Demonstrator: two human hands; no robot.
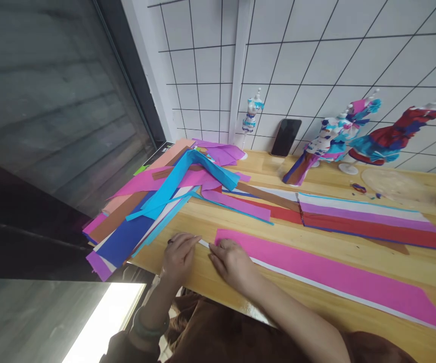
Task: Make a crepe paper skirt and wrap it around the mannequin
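A long pink crepe-paper sheet [327,275] lies flat on the wooden table, with a narrow white strip [204,243] running along its near edge and out past its left end. At the left end of the strip, the fingers of my left hand [180,256], a dark ring on one, are closed on it. My right hand [233,262] rests at the left end of the pink sheet, its thumb and fingers pinching the strip just where it meets the sheet. A short piece of the strip shows between the two hands. Whether it is tape or paper I cannot tell.
To the left lies a heap of coloured paper strips [127,237]. Behind the pink sheet are layered red, purple and white strips [361,217]. A phone [286,137] leans on the tiled wall, beside small dressed mannequins [329,135]. The table's near edge [233,307] is close to my body.
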